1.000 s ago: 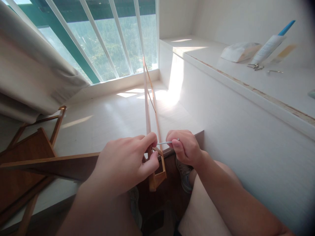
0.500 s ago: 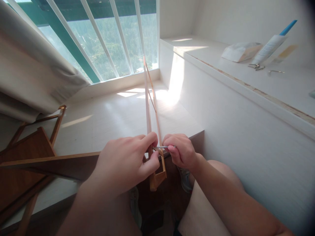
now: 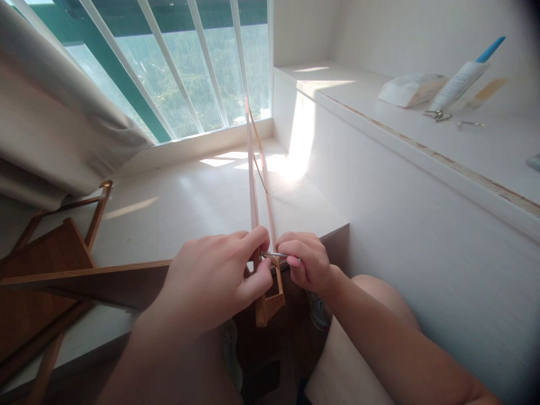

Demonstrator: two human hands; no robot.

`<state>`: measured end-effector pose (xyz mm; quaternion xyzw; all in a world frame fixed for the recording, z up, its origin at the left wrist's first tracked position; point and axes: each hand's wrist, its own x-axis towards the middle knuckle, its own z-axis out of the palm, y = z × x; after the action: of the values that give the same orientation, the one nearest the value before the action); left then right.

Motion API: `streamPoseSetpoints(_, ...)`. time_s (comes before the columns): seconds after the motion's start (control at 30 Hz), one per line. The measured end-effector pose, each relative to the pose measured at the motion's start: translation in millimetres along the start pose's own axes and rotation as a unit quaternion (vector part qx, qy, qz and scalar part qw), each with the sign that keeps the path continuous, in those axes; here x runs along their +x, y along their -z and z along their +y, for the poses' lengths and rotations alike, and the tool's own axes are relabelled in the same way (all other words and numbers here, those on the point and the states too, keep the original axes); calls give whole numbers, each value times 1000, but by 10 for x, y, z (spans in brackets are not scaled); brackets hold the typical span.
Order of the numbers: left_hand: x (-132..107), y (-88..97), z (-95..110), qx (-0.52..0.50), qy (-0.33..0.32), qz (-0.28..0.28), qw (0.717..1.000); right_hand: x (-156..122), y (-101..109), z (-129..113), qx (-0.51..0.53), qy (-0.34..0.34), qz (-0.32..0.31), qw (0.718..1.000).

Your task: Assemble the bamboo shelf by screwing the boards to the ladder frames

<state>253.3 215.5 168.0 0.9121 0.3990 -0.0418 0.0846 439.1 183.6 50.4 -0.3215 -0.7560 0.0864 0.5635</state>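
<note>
My left hand (image 3: 223, 270) is closed around the near part of a narrow wooden frame (image 3: 262, 312), thumb and forefinger on either side of one rail. Between the fingers of my right hand (image 3: 306, 259) is a slim metal hex key (image 3: 273, 255), lying nearly level. Its left end meets the rail right by my left fingertips; the fitting there is too small to make out. The frame stretches away from me toward the window, with a thin crosspiece between its two long rails.
Other wooden furniture parts (image 3: 84, 275) lie at the left on the pale platform (image 3: 189, 214). On the right-hand ledge (image 3: 358, 93) are a white tube with a blue nozzle (image 3: 462, 81), a plastic bag (image 3: 411, 90) and small metal pieces (image 3: 439, 116). A curtain (image 3: 63, 112) hangs beside the barred window (image 3: 181, 73).
The right hand has dipped slightly, and the hex key's right end has tilted a little lower. My left hand keeps its grip on the wooden frame.
</note>
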Motion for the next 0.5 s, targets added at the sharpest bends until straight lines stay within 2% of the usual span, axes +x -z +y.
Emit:
streamPoseSetpoints(0.27, 16, 2, 7, 0, 0, -1, 1000, -26, -70, -5, -12, 9, 38, 999)
streamPoseSetpoints(0.5, -4, -16, 0, 5, -3, 7, 1000, -38, -83, -34, -21, 0, 42, 999)
